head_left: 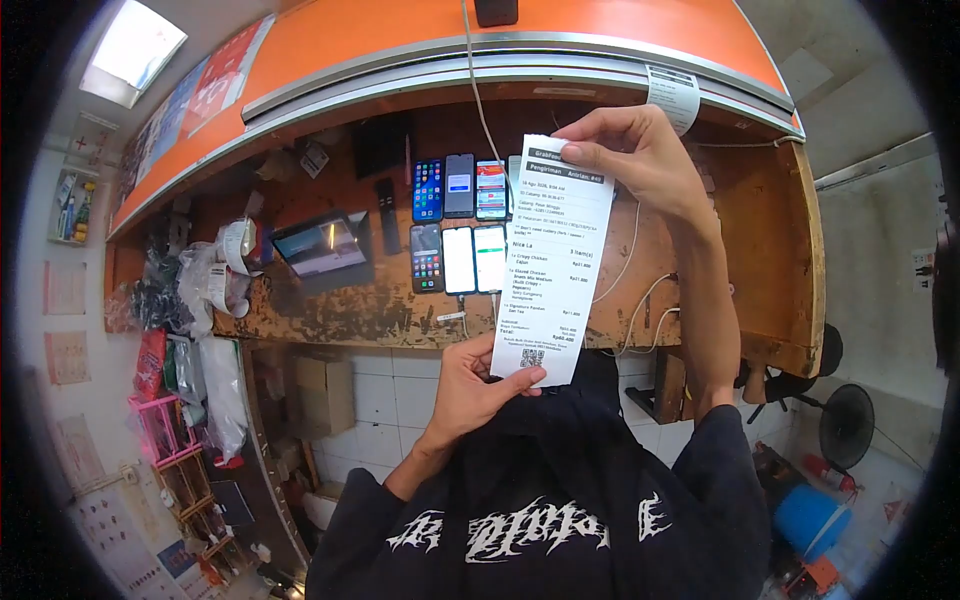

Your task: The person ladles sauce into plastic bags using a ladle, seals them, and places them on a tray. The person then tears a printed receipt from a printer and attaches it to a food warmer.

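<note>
A long white printed receipt (548,250) is stretched upright between my two hands above the table, its printed side facing me. My left hand (478,388) pinches the bottom edge, thumb in front near a QR code. At the top right corner, my right hand (640,155) grips the paper between thumb and fingers. Behind it, several smartphones lie in two rows on the table, among them one with a blue lit screen (427,190) and one with a white screen (458,260). The receipt partly covers the phones on the right.
The worn wooden table (375,315) carries a tablet (322,245), a black remote control (386,215) and cables. Plastic bags (215,370) hang at the left edge. Another paper slip (672,97) hangs from the orange counter (620,22). A fan (847,422) stands at the right.
</note>
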### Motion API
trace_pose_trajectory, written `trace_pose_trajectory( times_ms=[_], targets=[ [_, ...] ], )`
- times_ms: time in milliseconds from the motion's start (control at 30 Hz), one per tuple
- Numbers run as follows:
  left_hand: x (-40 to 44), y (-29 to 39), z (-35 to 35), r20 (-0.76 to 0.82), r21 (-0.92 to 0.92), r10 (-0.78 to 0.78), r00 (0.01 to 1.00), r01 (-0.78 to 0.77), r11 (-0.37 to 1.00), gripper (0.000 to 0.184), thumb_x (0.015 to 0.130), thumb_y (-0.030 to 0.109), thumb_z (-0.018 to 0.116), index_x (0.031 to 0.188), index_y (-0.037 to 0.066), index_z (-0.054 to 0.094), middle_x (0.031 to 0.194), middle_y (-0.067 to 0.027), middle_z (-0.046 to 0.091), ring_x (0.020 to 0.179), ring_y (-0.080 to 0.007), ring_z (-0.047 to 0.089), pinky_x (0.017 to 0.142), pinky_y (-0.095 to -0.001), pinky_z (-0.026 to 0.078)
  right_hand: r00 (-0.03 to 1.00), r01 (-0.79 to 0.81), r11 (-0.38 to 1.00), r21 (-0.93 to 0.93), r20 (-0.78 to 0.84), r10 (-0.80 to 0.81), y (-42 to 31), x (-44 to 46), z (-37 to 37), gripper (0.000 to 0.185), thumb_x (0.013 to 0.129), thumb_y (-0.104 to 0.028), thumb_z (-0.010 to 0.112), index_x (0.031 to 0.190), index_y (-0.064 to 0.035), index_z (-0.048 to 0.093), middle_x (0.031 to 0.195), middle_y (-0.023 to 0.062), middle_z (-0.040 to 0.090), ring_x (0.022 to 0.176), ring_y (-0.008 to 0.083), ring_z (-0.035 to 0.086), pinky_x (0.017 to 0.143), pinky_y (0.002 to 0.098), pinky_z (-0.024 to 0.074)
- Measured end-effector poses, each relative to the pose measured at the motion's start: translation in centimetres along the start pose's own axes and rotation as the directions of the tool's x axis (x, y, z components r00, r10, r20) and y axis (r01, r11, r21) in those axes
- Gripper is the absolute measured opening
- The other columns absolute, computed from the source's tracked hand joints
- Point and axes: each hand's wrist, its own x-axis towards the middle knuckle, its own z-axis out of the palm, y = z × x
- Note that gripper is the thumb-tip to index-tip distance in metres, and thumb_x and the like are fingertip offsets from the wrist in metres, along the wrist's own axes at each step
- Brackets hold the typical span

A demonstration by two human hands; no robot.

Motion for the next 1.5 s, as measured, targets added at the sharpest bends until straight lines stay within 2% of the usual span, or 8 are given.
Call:
trace_pose_trajectory(
  times_ms=[200, 600, 1500],
  targets=[
    [0.1, 0.0, 0.2, 0.048, 0.012, -0.016, 0.999, 0.016, 1.000, 0.029, 0.082, -0.001, 0.072, 0.109, -0.007, 0.063, 0.096, -0.0128, 0.070, 0.078, -0.0132, 0.067, 0.065, -0.0255, 0.058, 1.000, -0.030, 0.999, -0.019, 0.005, 0.030, -0.1, 0.3, 0.4, 0.021, 0.083, -0.015, 0.073, 0.096, 0.0005, 0.073, 0.078, 0.0094, 0.071, 0.068, 0.0106, 0.066, 0.060, 0.0229, 0.0514],
    [0.3, -0.1, 0.3, 0.077, 0.027, -0.063, 0.995, 0.061, 0.998, 0.023, 0.083, 0.002, 0.072, 0.104, -0.006, 0.065, 0.093, -0.0111, 0.071, 0.068, -0.0108, 0.065, 0.061, -0.0231, 0.053, 1.000, -0.026, 1.000, 0.003, 0.006, 0.026, 0.8, 0.6, 0.9, 0.019, 0.083, -0.016, 0.073, 0.095, -0.0004, 0.074, 0.076, 0.0088, 0.071, 0.064, 0.0106, 0.065, 0.056, 0.0229, 0.0514],
    [0.0, -0.3, 0.4, 0.092, -0.013, -0.104, 0.990, 0.106, 0.994, 0.020, 0.084, 0.004, 0.071, 0.100, -0.005, 0.064, 0.090, -0.0115, 0.070, 0.068, -0.0121, 0.066, 0.061, -0.0244, 0.054, 1.000, -0.022, 0.999, 0.026, 0.008, 0.022, 1.0, 0.8, 1.5, 0.018, 0.082, -0.014, 0.074, 0.094, -0.0002, 0.073, 0.076, 0.0081, 0.070, 0.064, 0.0096, 0.065, 0.056, 0.0216, 0.0510]
  ],
)
